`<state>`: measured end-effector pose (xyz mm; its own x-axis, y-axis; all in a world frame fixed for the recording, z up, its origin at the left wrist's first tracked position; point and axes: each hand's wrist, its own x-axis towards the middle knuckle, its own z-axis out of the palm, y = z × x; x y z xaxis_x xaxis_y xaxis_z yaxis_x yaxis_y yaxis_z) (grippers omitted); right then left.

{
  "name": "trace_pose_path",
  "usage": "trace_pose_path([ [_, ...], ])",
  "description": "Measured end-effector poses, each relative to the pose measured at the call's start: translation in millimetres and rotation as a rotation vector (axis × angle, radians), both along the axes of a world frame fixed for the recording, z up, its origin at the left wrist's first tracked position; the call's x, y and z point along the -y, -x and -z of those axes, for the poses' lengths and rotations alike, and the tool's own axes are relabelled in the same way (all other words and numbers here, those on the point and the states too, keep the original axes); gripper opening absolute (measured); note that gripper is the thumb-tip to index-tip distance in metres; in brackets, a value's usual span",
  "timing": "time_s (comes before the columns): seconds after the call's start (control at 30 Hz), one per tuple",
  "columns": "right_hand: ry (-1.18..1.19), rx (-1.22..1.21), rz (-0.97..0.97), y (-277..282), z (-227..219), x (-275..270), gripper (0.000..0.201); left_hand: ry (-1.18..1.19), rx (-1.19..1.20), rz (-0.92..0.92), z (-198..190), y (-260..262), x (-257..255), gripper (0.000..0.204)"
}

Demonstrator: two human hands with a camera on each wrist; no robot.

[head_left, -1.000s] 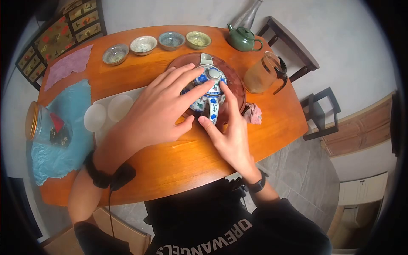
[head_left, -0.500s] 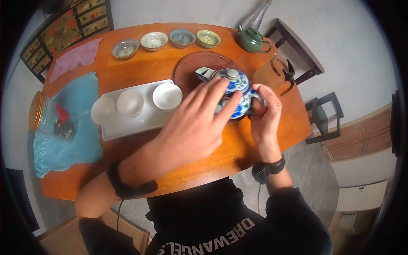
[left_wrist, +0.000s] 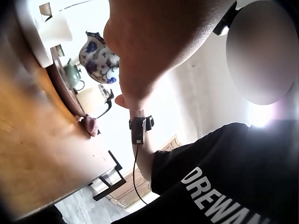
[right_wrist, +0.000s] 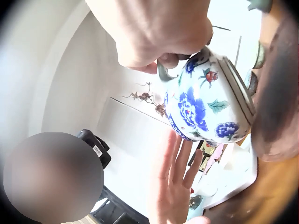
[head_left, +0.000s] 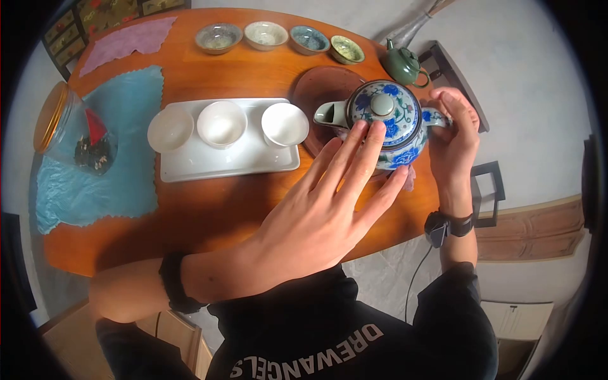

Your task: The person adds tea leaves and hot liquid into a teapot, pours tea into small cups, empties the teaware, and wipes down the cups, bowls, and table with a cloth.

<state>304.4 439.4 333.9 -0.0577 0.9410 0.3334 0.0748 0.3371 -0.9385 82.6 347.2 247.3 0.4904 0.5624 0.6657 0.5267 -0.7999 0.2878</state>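
Observation:
A white porcelain teapot [head_left: 402, 142] with blue flowers is up off the table, its spout toward the left. My right hand [head_left: 457, 142] grips its handle [head_left: 437, 118] with curled fingers. My left hand [head_left: 316, 212] reaches across with straight, spread fingers, the fingertips at the near side of the lid [head_left: 382, 106]. In the right wrist view the teapot's body [right_wrist: 201, 102] hangs above a round brown tray [right_wrist: 275, 144]. Left of the spout, three white cups [head_left: 285, 125] stand on a white rectangular tray [head_left: 231, 166].
Several small glazed bowls [head_left: 266, 36] line the back edge, with a green teapot [head_left: 402, 65] at their right. A glass jar with a gold lid [head_left: 52, 118] lies on a blue cloth [head_left: 136, 101] at left. A pink cloth [head_left: 130, 43] lies behind it.
The teapot has come up off the brown round tray, turned so its spout points left, and moved right. My right hand has closed around its handle; my left fingers stay near the lid.

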Motion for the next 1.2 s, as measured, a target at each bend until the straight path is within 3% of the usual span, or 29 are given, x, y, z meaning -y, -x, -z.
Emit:
trace_pose_path([
  [0.1,-0.034,0.051,0.011,3.0,-4.1,-8.7,0.019,0.001,0.027,-0.011,-0.2,0.3,-0.3,0.075],
  [0.17,-0.046,0.059,0.001,3.3,-6.1,-13.8,0.019,-0.039,-0.017,-0.051,-1.5,0.6,-0.3,0.058],
  [0.4,-0.103,0.059,-0.04,9.2,-11.5,-17.3,0.019,-0.062,-0.012,-0.083,-5.5,1.8,1.4,0.06],
  [0.5,-0.028,-0.058,0.035,16.5,-1.7,-9.6,0.02,-0.064,-0.007,-0.092,-10.3,4.5,2.9,0.06],
  [0.57,0.026,-0.314,0.305,40.7,6.9,-1.7,0.023,-0.074,0.022,-0.1,-10.1,5.7,2.5,0.059],
  [0.77,0.112,-0.438,0.135,40.0,12.6,-10.0,0.023,-0.073,0.111,-0.186,-23.3,16.6,8.8,0.062],
  [0.93,0.052,-0.346,0.029,69.1,4.8,-18.4,0.024,-0.071,0.113,-0.286,-26.8,31.5,16.2,0.066],
  [1.2,-0.124,-0.155,-0.004,102.3,-21.3,-22.0,0.04,0.056,0.221,-0.282,-24.7,37.6,21.2,0.076],
])
